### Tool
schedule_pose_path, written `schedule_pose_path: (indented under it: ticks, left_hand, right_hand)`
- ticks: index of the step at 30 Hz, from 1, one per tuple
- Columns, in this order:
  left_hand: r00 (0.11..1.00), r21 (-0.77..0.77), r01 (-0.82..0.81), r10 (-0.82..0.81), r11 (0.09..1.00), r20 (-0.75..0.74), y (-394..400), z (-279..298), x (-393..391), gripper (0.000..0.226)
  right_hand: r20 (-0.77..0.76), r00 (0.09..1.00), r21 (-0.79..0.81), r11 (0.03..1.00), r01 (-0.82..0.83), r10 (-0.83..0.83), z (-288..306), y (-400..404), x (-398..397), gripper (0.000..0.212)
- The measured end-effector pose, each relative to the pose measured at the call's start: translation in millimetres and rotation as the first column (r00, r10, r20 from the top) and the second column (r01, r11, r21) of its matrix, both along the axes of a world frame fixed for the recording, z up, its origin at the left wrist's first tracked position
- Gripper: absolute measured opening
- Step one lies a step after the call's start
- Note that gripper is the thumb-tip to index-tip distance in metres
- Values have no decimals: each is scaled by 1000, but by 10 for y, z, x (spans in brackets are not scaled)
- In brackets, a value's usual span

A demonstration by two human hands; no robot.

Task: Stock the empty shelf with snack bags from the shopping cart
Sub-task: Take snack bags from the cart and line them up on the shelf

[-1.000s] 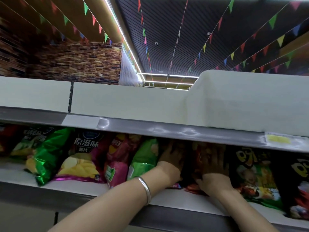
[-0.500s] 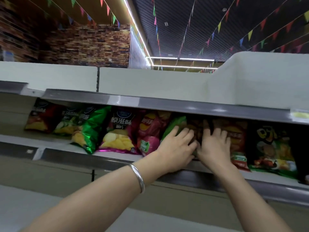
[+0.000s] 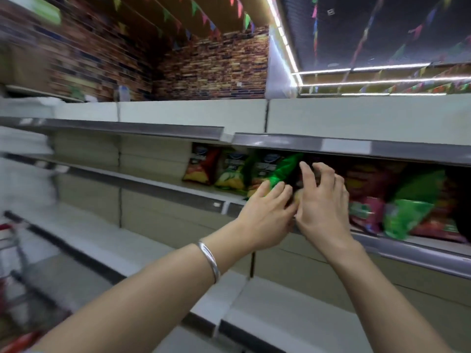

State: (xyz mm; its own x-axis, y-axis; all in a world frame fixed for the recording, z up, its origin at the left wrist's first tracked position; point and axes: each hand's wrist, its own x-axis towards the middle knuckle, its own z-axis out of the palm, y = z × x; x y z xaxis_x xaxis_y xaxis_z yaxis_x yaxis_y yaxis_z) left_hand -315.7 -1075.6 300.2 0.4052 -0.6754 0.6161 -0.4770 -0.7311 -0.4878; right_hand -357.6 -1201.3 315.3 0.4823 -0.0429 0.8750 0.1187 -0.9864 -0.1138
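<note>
Several snack bags stand in a row on the middle shelf [image 3: 163, 185]: a red bag [image 3: 201, 166] at the left end, a yellow-green bag [image 3: 230, 171], a shiny green bag [image 3: 285, 169], a pink bag [image 3: 364, 200] and another green bag [image 3: 407, 215]. My left hand [image 3: 265, 215], with a silver bracelet on its wrist, lays straight fingers against the shiny green bag's lower part. My right hand [image 3: 323, 200] is beside it with lightly bent fingers in front of a dark bag, which it mostly hides. The shopping cart [image 3: 12, 245] shows blurred at the left edge.
An upper shelf rim [image 3: 331, 145] overhangs the bags closely. The middle shelf left of the red bag is bare, as is the lower shelf [image 3: 229, 301] beneath my arms. The left side of the view is motion-blurred.
The view has swung left and down. Both hands have moved left along the row, from the red-orange bags to the shiny green and dark bags. My right fingers are more bent.
</note>
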Motion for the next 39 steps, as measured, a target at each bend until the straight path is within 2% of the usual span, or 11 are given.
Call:
schedule_pose_path:
  ticks: [6,11,15,21,28,33,39]
  left_hand:
    - [961,-17,-274,273,962,-27,1310,-60,37,57]
    - [898,-33,-438,436,898,-54,2408,-120,101,54]
    - [813,-51,-576,566,816,-135,3303,-152,186,56]
    - [626,-35,-766,731,642,-273,4597,-205,399,61]
    - [458,-27,-869,781,495,-425,5765,-575,628,58]
    - [330,27,-914,778,406,-534,6508,-961,913,61]
    - [215,174,-895,740,410,-637,7405,-1415,1416,62]
  right_hand:
    - [-99,968,-34,971,-237,232,-56,1210,296,77]
    - [-181,888,-26,900,-434,423,-154,2198,593,66]
    - [-272,795,10,828,-560,541,-256,2993,929,63]
    - [-422,646,48,727,-685,636,-395,4207,1489,60]
    - [-660,478,0,636,-772,580,-786,5544,2015,59]
    - [-781,353,31,597,-802,515,-1204,6357,2384,57]
    - [-855,278,46,599,-800,438,-1674,7284,2837,55]
